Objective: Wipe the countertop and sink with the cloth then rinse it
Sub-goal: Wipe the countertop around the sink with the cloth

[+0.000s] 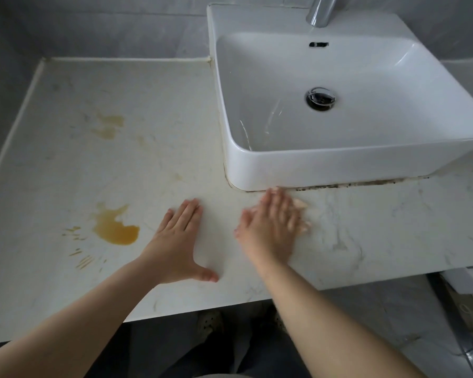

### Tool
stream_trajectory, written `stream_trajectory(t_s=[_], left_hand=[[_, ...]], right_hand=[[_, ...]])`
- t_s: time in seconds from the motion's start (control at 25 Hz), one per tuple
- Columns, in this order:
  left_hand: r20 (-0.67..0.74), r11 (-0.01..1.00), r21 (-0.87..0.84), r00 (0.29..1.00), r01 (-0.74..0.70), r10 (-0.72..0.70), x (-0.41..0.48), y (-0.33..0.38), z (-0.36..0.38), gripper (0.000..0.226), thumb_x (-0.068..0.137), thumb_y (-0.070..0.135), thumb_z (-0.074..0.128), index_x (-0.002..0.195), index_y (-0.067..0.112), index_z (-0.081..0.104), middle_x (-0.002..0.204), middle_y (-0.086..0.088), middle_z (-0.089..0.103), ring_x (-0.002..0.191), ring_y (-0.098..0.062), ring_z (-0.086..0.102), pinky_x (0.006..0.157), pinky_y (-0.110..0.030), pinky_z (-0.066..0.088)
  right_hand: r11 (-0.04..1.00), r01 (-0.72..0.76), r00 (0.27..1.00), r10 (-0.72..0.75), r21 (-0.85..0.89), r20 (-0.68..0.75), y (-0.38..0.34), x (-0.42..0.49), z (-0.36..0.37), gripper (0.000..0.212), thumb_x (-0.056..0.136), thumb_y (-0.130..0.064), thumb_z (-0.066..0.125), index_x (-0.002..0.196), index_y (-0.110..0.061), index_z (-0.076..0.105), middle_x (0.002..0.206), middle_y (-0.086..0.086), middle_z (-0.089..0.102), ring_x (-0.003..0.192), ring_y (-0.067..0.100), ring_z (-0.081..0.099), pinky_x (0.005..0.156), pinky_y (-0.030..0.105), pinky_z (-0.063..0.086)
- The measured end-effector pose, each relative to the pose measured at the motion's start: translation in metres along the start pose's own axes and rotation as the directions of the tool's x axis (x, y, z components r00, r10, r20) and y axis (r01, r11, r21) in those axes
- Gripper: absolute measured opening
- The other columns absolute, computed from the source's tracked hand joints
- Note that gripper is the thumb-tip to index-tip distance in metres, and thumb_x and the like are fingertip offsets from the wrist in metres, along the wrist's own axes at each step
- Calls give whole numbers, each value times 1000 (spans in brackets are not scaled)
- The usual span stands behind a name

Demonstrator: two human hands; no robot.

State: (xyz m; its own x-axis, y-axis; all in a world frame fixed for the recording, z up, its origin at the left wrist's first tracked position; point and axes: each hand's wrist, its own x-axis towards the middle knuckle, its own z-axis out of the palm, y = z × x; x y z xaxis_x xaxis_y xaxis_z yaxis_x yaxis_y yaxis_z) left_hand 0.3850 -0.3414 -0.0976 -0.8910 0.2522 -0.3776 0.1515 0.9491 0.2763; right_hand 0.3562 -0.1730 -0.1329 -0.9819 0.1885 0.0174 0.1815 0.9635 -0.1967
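Left hand (179, 241) flat on countertop (66, 173), fingers straight. Right hand (271, 227) blurred, flat, pressing pale cloth (302, 205); sink (284, 167) at 12 o'clock.

Under the right hand (271, 225) lies a pale cloth (301, 205), too blurred to show its weave, on a countertop (148, 165) of white, grey-veined stone that is smooth with a dull sheen. Just beyond that hand, the sink (257, 170) looks like glossy white ceramic, with a polished metal drain (320, 98) and faucet (321, 9). Well left of it, an amber puddle (118, 230) shines wet.
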Motion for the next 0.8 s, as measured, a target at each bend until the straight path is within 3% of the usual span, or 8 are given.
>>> stream_trajectory(t_s=[0.08,0.16,0.24,0.36,0.48,0.6,0.68,0.8], left_hand=[[1,1000,12,1000,-6,6,0,-2,-1,137,58,76,62,143,10,-22,145,4,-34,129,-10,-38,111,-30,-20],[7,1000,8,1000,-13,13,-1,-4,-1,136,59,76,62,143,11,-23,140,6,-38,129,-10,-39,110,-29,-21],[10,1000,4,1000,-17,17,-1,-4,-1,136,59,76,61,143,12,-24,139,6,-39,129,-11,-39,110,-30,-21],[2,1000,8,1000,-15,15,0,-3,1,137,57,78,61,143,11,-23,145,4,-36,131,-12,-38,111,-32,-21],[-9,1000,23,1000,-9,9,1,-3,1,137,55,80,57,144,11,-21,147,3,-34,132,-10,-35,112,-31,-19],[-12,998,58,1000,-3,4,1,-3,0,138,51,85,50,144,11,-21,148,2,-32,131,-8,-34,112,-30,-18],[2,998,67,1000,0,0,2,-3,-1,138,53,84,53,143,13,-24,142,6,-36,130,-8,-35,112,-30,-19],[7,994,106,1000,17,-18,1,-1,-3,138,53,85,52,140,14,-28,138,7,-38,131,-8,-33,111,-30,-18]], right_hand=[[904,426,905,-424,-36,39,-4,-24,3,61,87,-41,33,135,-7,49,141,12,48,132,29,43,109,45,19],[784,611,791,-601,-111,112,36,-24,-5,56,90,-41,33,136,-12,47,143,6,47,132,26,44,110,42,20],[879,447,894,-441,-163,74,80,-5,-15,62,90,-44,22,142,-15,38,150,4,37,138,24,35,114,39,15],[991,-98,995,100,-96,16,83,16,-17,73,85,-48,10,149,-15,20,158,6,17,145,24,12,117,43,4],[984,158,987,-157,-82,20,11,-20,1,75,82,-53,26,144,-11,35,151,11,34,140,29,30,112,47,9],[812,577,815,-566,-86,127,8,-42,0,69,82,-53,36,137,-12,47,144,7,46,134,28,41,110,44,17],[875,472,881,-465,-105,87,55,-15,-10,63,84,-48,34,137,-14,46,145,5,45,133,27,40,109,44,19],[992,-46,998,51,-114,43,127,28,-30,63,92,-46,26,147,-17,26,156,5,23,142,26,20,114,46,13]])
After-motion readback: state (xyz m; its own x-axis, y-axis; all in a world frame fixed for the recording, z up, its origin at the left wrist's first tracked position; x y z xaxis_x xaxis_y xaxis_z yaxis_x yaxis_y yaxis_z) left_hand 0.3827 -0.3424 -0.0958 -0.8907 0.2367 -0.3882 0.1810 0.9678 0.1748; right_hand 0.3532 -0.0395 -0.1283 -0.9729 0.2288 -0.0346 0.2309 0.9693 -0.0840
